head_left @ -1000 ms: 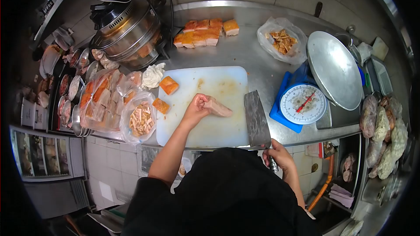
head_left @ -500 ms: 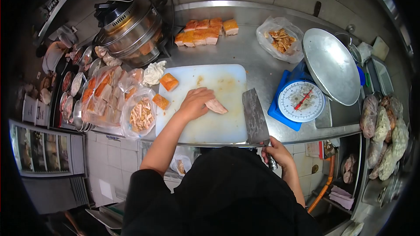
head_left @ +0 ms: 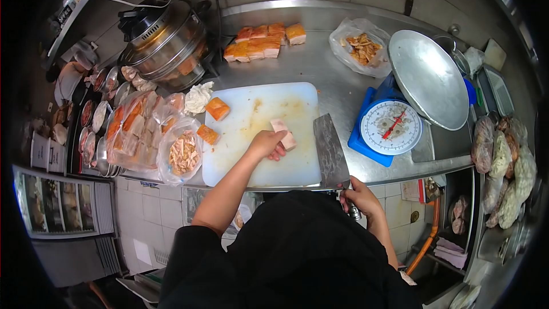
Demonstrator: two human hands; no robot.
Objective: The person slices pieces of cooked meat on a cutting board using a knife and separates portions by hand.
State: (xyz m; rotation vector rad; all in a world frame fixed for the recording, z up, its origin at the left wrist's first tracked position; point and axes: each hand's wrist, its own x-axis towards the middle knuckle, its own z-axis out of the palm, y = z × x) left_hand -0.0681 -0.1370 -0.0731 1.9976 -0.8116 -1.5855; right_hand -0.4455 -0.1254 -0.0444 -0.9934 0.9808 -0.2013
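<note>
Over the white cutting board (head_left: pixel 240 163), my left hand (head_left: pixel 266 145) grips a pale piece of pork (head_left: pixel 283 135), thumb on top and fingers curled at its near side. My right hand (head_left: pixel 361 197) is wrapped round the handle of a cleaver (head_left: pixel 331 151) at the counter's front edge. The broad dark blade points away from me and lies along the board's right edge. Two orange-skinned pork chunks, one at the upper left (head_left: pixel 217 109) and one lower (head_left: pixel 207 134), sit by the board's left side.
A blue scale (head_left: pixel 392 127) with a tilted metal pan (head_left: pixel 428 80) stands to the right. Roast pork blocks (head_left: pixel 251 50) and a bag of browned strips (head_left: pixel 364 48) lie behind. On the left are a bag of cut meat (head_left: pixel 184 153), a crumpled white cloth (head_left: pixel 198 97) and a glass-sided cooker (head_left: pixel 171 46).
My left hand has gone from lying over the pork piece to gripping it, and sits nearer to me and further right. The piece has turned. The cleaver stays put in my right hand.
</note>
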